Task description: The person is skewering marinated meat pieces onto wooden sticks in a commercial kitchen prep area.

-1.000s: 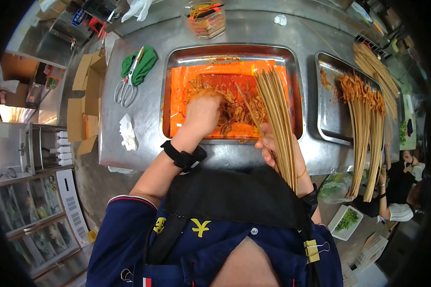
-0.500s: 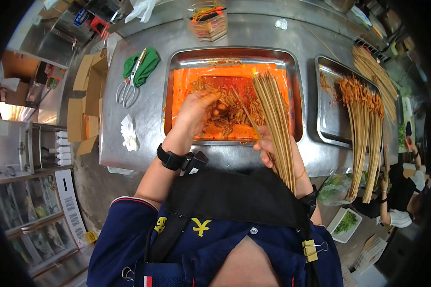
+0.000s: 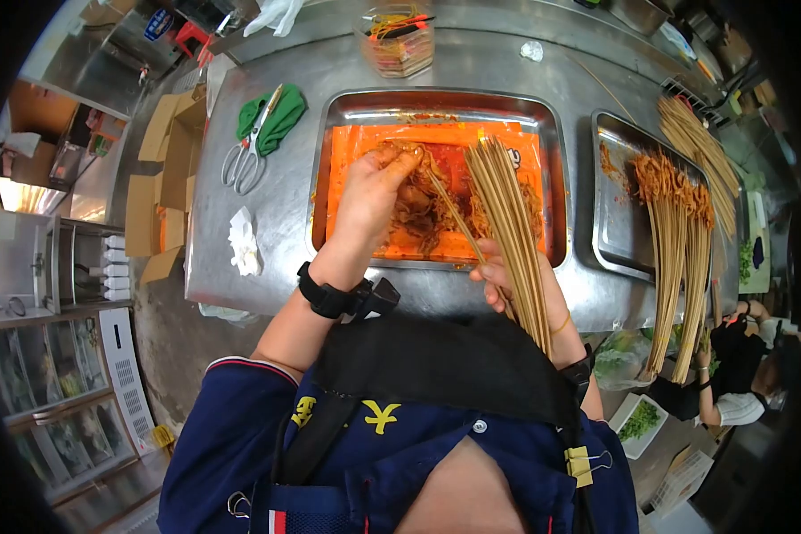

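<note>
My left hand [image 3: 371, 194], its fingertips reddened with sauce, pinches a piece of saucy food strip [image 3: 420, 160] over the metal tray [image 3: 556, 178]. The tip of a single bamboo skewer [image 3: 451, 209] meets the food at those fingers. Lower down, the fingers of my right hand [image 3: 497, 271] close on that skewer, and a thick bundle of bamboo skewers [image 3: 510, 227] rests in the same hand, pointing away from me. Under both hands, an orange plastic bag [image 3: 351, 147] lies in the tray with a heap of red-brown saucy strips [image 3: 423, 233] on it.
A second tray [image 3: 614, 227] on the right carries loaded skewers [image 3: 672, 191], handles over the edge. Loose skewers [image 3: 694, 138] lie behind it. Scissors [image 3: 251, 151] and a green cloth [image 3: 282, 116] sit left; a clear container [image 3: 396, 49] stands behind. A co-worker [image 3: 743, 365] is at far right.
My left hand has risen from the heap with a piece of food and come to the single skewer's tip. The right hand keeps its hold; the view has shifted slightly.
</note>
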{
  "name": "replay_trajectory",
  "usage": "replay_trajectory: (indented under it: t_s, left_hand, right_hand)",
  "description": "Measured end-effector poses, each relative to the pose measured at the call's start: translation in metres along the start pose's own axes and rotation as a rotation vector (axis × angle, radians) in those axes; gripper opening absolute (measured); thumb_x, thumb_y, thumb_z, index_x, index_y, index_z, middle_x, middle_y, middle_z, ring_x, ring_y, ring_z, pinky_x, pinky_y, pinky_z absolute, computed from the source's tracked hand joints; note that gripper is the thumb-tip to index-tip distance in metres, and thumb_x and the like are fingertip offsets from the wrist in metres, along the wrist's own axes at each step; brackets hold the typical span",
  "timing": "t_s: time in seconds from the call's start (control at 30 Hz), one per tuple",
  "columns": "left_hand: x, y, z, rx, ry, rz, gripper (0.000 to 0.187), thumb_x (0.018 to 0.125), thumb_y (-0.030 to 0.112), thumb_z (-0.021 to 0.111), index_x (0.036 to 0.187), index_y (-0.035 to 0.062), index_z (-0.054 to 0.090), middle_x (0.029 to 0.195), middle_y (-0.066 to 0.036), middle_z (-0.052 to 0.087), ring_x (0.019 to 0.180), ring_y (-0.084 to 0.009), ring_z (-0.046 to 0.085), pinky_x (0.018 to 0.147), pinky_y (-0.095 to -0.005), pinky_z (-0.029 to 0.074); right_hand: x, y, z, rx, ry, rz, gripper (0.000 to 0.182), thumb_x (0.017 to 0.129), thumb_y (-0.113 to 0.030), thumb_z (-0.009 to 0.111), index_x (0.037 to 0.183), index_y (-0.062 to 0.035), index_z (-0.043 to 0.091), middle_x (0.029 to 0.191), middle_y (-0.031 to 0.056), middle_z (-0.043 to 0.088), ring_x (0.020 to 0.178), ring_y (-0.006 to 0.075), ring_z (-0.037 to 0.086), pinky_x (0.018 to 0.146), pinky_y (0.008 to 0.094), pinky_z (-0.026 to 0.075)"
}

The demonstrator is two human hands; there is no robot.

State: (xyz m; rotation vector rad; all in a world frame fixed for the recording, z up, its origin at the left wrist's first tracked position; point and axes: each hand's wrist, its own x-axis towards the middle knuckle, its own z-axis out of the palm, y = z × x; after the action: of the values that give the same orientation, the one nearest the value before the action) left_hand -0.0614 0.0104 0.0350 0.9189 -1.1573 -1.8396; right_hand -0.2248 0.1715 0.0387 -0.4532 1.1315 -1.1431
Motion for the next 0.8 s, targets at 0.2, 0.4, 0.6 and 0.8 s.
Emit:
replay_trajectory:
  t_s: [0.2, 0.4, 0.6, 0.8]
  left_hand:
    - [-0.009, 0.010, 0.007, 0.119, -0.071, 0.101, 0.015, 0.086, 0.012, 0.059, 0.092, -0.0009, 0.064, 0.085, -0.004, 0.065, 0.075, -0.0089, 0.060, 0.068, -0.0218, 0.048]
    - [-0.015, -0.001, 0.008, 0.201, -0.088, 0.128, 0.017, 0.087, 0.013, 0.057, 0.087, -0.0023, 0.065, 0.076, -0.001, 0.063, 0.068, -0.0054, 0.056, 0.060, -0.0216, 0.045]
    - [-0.025, -0.010, 0.010, 0.267, -0.179, 0.023, 0.014, 0.085, 0.012, 0.060, 0.089, -0.0003, 0.065, 0.081, -0.003, 0.065, 0.071, -0.0075, 0.058, 0.065, -0.0216, 0.046]
    - [-0.019, -0.011, 0.017, 0.055, -0.050, 0.135, 0.015, 0.086, 0.009, 0.057, 0.092, -0.0025, 0.064, 0.082, -0.002, 0.064, 0.071, -0.0060, 0.056, 0.062, -0.0208, 0.046]
  right_hand:
    - [0.001, 0.000, 0.000, 0.015, 0.006, -0.004, 0.032, 0.081, -0.008, 0.065, 0.110, 0.0018, 0.054, 0.081, 0.0107, 0.063, 0.054, 0.0081, 0.057, 0.043, 0.0176, 0.046]
    - [0.002, 0.001, 0.000, 0.044, 0.007, 0.001, 0.030, 0.081, -0.008, 0.066, 0.108, 0.0005, 0.056, 0.080, 0.0100, 0.064, 0.054, 0.0079, 0.057, 0.043, 0.0168, 0.045]
    - [0.005, 0.002, 0.000, 0.057, 0.000, -0.025, 0.030, 0.081, -0.008, 0.065, 0.108, 0.0005, 0.056, 0.080, 0.0103, 0.064, 0.053, 0.0079, 0.057, 0.042, 0.0168, 0.045]
    - [0.001, 0.001, -0.001, 0.001, 0.025, -0.006, 0.032, 0.082, -0.007, 0.063, 0.112, 0.0013, 0.053, 0.080, 0.0099, 0.063, 0.053, 0.0080, 0.056, 0.042, 0.0171, 0.044]
